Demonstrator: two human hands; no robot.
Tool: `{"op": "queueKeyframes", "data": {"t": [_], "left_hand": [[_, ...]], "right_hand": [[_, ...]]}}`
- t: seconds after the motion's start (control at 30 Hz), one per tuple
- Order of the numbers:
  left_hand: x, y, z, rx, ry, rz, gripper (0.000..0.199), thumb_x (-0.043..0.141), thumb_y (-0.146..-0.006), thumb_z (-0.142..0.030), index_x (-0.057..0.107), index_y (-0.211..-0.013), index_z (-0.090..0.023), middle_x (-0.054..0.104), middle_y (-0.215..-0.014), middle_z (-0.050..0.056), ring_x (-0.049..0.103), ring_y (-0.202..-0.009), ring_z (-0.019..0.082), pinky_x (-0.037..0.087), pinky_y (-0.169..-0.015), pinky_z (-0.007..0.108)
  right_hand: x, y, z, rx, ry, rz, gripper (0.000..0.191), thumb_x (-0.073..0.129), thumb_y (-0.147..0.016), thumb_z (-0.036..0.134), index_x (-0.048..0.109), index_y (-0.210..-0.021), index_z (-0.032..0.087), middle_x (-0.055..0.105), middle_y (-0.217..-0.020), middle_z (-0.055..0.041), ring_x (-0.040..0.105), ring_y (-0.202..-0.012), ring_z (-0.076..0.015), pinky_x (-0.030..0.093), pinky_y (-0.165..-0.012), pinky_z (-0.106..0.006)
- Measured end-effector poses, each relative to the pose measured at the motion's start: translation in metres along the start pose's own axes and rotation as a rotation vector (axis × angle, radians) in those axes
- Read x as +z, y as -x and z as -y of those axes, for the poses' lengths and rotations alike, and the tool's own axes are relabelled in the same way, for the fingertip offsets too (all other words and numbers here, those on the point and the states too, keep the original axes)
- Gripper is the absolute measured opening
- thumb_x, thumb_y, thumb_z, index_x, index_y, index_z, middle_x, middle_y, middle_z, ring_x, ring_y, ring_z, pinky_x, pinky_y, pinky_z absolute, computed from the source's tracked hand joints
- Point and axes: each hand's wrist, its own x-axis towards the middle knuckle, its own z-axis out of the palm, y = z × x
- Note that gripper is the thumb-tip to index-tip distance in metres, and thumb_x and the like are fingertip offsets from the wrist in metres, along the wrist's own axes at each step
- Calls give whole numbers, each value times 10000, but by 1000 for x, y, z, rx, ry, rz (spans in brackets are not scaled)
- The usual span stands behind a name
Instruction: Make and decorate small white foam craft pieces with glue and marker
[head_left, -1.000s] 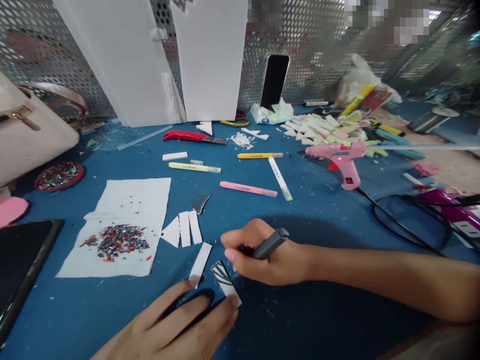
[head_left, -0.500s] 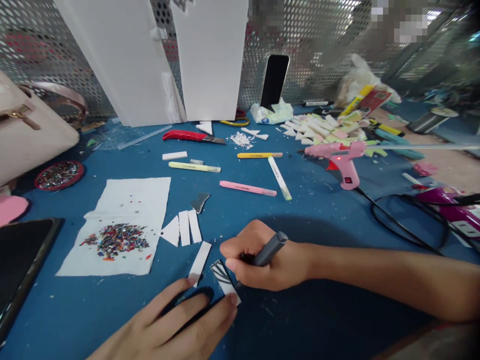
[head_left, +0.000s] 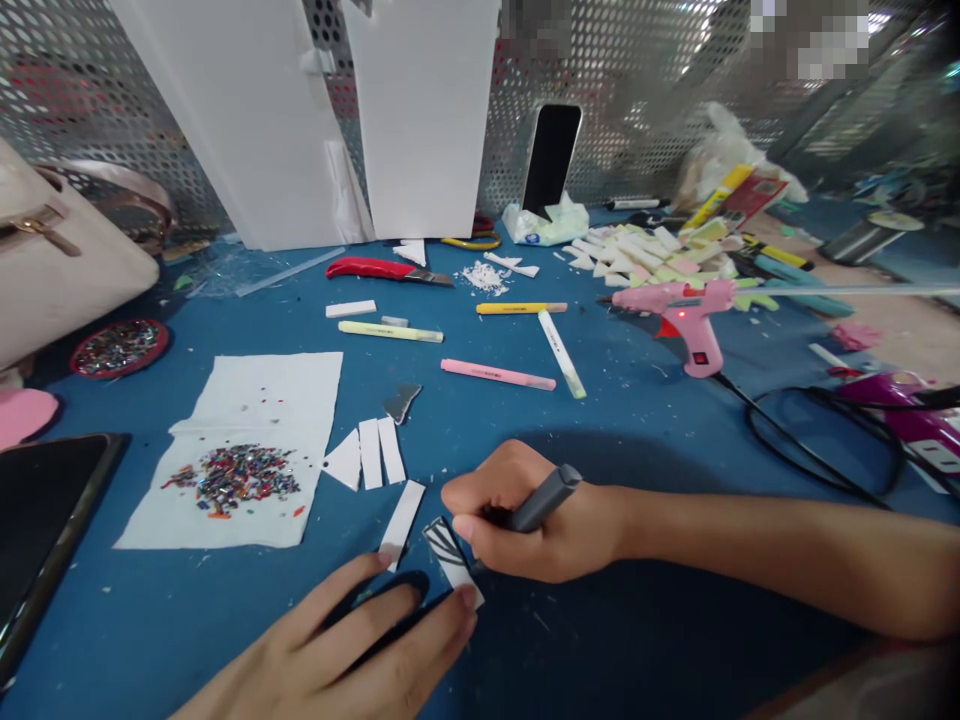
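My right hand (head_left: 525, 515) is closed around a dark grey marker (head_left: 549, 497), its tip hidden low beside a small white strip (head_left: 457, 565). Black curved stripes cover the strip's upper part. My left hand (head_left: 360, 640) lies with fingers spread, one fingertip pressing the strip's lower end. Another of its fingertips touches a plain white strip (head_left: 402, 520). Just beyond are two more white strips (head_left: 370, 455) and a white triangular piece (head_left: 343, 461), with a dark grey scrap (head_left: 403, 402) above them.
Beads lie on a white tissue (head_left: 277, 390) at left, near a dark tablet (head_left: 56, 520). Farther back are a red cutter (head_left: 375, 268), a pink highlighter (head_left: 496, 374) and a yellow one (head_left: 521, 309). A pink glue gun (head_left: 694, 320) with a black cable (head_left: 795, 455) is at right.
The view has shifted very slightly. Both hands keep nearly the same pose, and no clear movement of the marker or strips shows.
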Motion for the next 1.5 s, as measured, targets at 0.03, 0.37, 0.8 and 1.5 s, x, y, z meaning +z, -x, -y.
{"op": "queueKeyframes", "data": {"t": [0.03, 0.37, 0.8, 1.5], "left_hand": [[0, 0, 0, 0, 4, -3, 275, 481, -1050, -271, 656, -1260, -290, 664, -1285, -159, 584, -1061, 102, 67, -1258, 323], [-1, 4, -1, -17, 37, -17, 279, 508, -1041, -314, 636, -1286, -275, 675, -1268, -165, 585, -1090, 97, 61, -1265, 324], [-3, 5, -2, -23, 36, -16, 290, 479, -1050, -344, 646, -1281, -287, 672, -1271, -156, 589, -1082, 98, 79, -1263, 312], [-4, 6, -1, -3, 35, 8, 294, 518, -1032, -335, 635, -1295, -277, 660, -1295, -149, 581, -1096, 113, 84, -1268, 333]], "right_hand": [[0, 0, 0, -11, 2, 7, 319, 483, -918, 244, 318, -650, 189, 328, -576, 68, 302, -498, -59, 235, -490, -209], [1, 1, -2, -28, -5, 7, 313, 489, -911, 239, 329, -647, 190, 323, -566, 73, 297, -497, -57, 235, -487, -210], [0, 1, -1, -71, -41, 96, 274, 507, -893, 213, 372, -656, 186, 340, -565, 72, 331, -497, -61, 258, -489, -201], [1, 2, -4, -73, -42, 98, 288, 503, -904, 222, 355, -659, 190, 338, -581, 66, 316, -516, -67, 262, -502, -207]]}}
